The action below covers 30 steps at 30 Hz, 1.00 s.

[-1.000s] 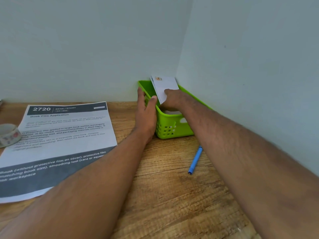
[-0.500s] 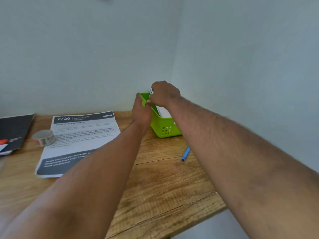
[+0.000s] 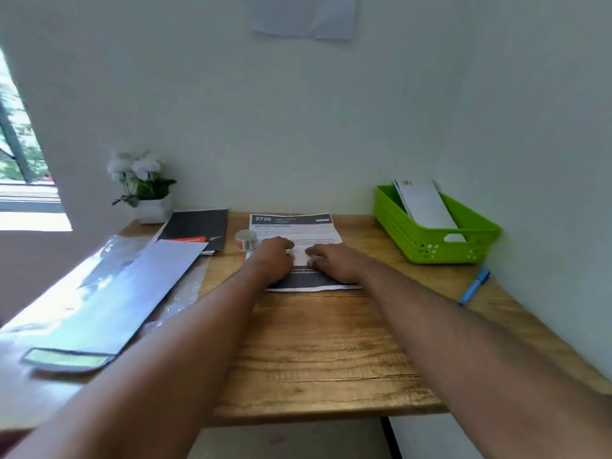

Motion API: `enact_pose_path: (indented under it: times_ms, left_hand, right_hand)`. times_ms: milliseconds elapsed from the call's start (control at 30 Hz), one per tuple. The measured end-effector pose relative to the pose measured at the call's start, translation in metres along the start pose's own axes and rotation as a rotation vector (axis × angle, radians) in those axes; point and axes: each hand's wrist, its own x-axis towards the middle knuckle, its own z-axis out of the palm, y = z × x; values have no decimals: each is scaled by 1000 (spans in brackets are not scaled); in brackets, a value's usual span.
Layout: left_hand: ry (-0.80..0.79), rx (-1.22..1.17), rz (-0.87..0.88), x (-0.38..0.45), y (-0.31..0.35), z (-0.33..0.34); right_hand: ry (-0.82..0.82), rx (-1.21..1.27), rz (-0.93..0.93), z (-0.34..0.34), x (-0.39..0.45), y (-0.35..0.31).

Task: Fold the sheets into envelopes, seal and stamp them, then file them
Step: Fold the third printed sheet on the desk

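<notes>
Wooden desk (image 3: 331, 342), hands (image 3: 275, 256) on sheet (image 3: 298, 231)

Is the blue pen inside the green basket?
No, the blue pen lies on the wooden desk in front of the green basket, which holds a white envelope.

The tabletop (image 3: 314, 342) is warm brown wood with dark grain streaks. The sheet (image 3: 298, 226) is white with black bands at both ends and white print. The basket (image 3: 414, 240) in the far right corner is lime green with a perforated wall, holding a white envelope (image 3: 427, 207). The pen (image 3: 473, 286) is blue. The tape roll (image 3: 245, 240) is whitish with reddish marks. The booklet (image 3: 195, 226) is black with an orange stripe.
</notes>
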Motion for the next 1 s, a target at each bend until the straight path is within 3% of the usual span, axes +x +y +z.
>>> enact_pose_path:
  times_ms: [200,400,633,800,933,1000]
  left_hand:
    - [25,-122,-53,-5,-18,-11]
    - [41,-68,-72,1,-20,-23]
    - [-23,-112,-115,1,-25,-18]
    - [58,-145,-188,20,-36,-8]
    - [159,-363,-133,26,-49,-5]
    - [261,-302,-124,28,-48,-3]
  right_hand:
    - [-10,51,-69,-2,-37,15]
    - [-93,50,-74,-25,-60,23]
    - [155,166,-141,-13,-26,29]
    - [132,176,-235,-7,-11,43]
    - [114,261,-269,-5,-13,48]
    - [120,292,-252,-6,-13,49]
